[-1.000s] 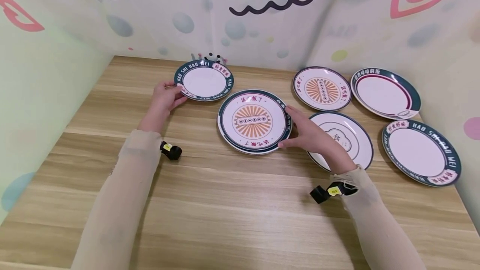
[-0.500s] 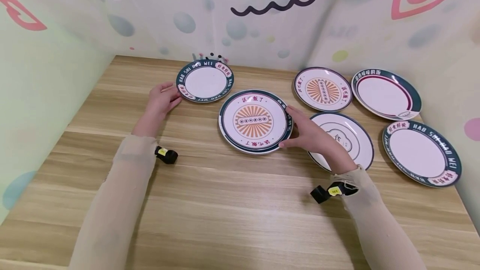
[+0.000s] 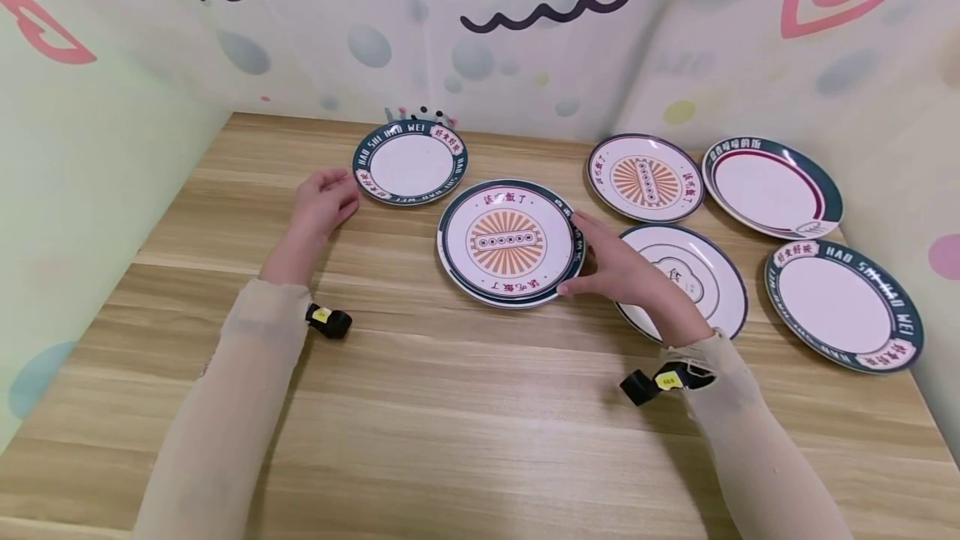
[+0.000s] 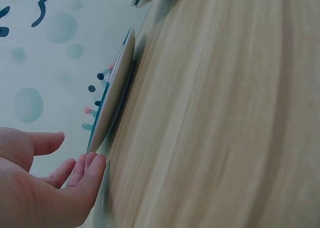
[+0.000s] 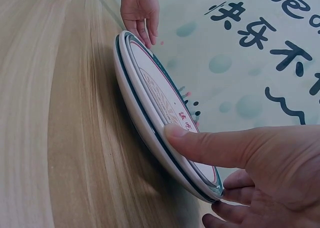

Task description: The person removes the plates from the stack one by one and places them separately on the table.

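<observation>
Near the back edge of the wood-grain desk (image 3: pixel 465 415), left of centre, lies a small round glossy white plate (image 3: pixel 411 162) with a lettered dark green rim. Left hand (image 3: pixel 322 202) is at its left rim, fingers loosely bent, grasping nothing; contact cannot be confirmed.

At mid-desk, a round white sunburst plate (image 3: pixel 506 242), its centre orange, sits on a larger green-rimmed white plate (image 5: pixel 129 100). Right hand (image 3: pixel 611 265) grips this stack by its right side, thumb on the near rim, fingers farther back.

Toward the back right corner: a purple-rimmed sunburst plate (image 3: pixel 645 177) and a green-banded white plate (image 3: pixel 767 190) with a maroon ring. Forward of these: a cloud-emblem white plate (image 3: pixel 693 269), partly hidden by the right arm, and, along the right edge, a large lettered plate (image 3: pixel 832 307).
</observation>
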### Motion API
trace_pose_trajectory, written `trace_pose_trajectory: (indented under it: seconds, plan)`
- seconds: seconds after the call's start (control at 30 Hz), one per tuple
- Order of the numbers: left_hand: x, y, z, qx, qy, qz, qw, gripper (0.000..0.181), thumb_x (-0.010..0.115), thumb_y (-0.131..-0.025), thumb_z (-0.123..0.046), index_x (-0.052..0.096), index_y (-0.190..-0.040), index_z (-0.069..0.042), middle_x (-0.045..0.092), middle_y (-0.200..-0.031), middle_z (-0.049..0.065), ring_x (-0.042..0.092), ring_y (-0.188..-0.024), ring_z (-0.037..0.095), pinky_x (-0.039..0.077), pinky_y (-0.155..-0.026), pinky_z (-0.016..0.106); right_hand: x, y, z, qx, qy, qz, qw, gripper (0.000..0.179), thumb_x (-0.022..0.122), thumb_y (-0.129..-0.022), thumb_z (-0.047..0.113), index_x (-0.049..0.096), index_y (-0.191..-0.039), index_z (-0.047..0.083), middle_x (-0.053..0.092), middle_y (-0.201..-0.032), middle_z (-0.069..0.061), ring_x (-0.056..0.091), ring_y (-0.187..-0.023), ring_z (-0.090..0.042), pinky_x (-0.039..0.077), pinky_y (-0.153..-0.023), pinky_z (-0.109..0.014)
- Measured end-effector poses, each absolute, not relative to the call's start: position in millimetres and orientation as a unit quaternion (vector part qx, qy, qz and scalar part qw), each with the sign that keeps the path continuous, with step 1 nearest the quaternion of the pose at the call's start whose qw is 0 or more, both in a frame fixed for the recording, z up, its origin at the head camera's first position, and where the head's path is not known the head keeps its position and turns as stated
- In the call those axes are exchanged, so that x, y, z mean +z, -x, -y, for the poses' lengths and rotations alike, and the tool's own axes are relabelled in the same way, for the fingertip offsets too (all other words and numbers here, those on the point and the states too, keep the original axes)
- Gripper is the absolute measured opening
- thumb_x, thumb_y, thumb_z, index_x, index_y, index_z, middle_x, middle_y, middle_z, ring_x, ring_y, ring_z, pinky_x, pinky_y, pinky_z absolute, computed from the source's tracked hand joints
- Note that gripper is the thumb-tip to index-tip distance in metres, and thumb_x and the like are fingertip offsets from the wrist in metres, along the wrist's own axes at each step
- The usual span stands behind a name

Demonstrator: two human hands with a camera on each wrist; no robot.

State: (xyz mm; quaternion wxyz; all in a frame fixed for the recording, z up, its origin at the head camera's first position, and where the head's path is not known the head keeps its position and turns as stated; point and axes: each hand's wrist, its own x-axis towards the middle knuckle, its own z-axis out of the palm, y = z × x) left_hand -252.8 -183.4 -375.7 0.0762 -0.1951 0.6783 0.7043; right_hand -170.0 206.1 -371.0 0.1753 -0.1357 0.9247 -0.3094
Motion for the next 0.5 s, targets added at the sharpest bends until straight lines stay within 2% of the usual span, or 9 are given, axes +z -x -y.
trace_pose_trajectory:
  seconds: [0.23, 0.5]
  plan:
    - [-376.1, 249.7, 182.3, 0.692, 0.189, -0.693, 0.079, 0.05, 0.051, -0.095, -0.004, 0.035, -0.142, -0.003, 0.043, -0.137, 0.011, 0.047, -0.121, 0.022, 0.043, -0.104, 0.03, -370.6, 169.6, -205.8, -0.304, 0.133, -0.926, 0.177, 0.105, 0.079, -0.076, 0.029, 0.01, -0.151, 0.003, 0.004, -0.158, -0.016, 0.006, -0.145, -0.033, 0.011, -0.118, -0.049]
    - [-375.5, 246.6, 172.8, 0.672, 0.146, -0.722, 0.072, 0.047, 0.055, -0.094, -0.007, 0.041, -0.138, -0.001, 0.048, -0.131, 0.012, 0.051, -0.114, 0.021, 0.043, -0.104, 0.035, -369.8, 169.9, -206.1, -0.307, 0.134, -0.925, 0.178, 0.106, 0.079, -0.076, 0.029, 0.01, -0.151, 0.003, 0.004, -0.158, -0.017, 0.005, -0.145, -0.033, 0.01, -0.118, -0.049]
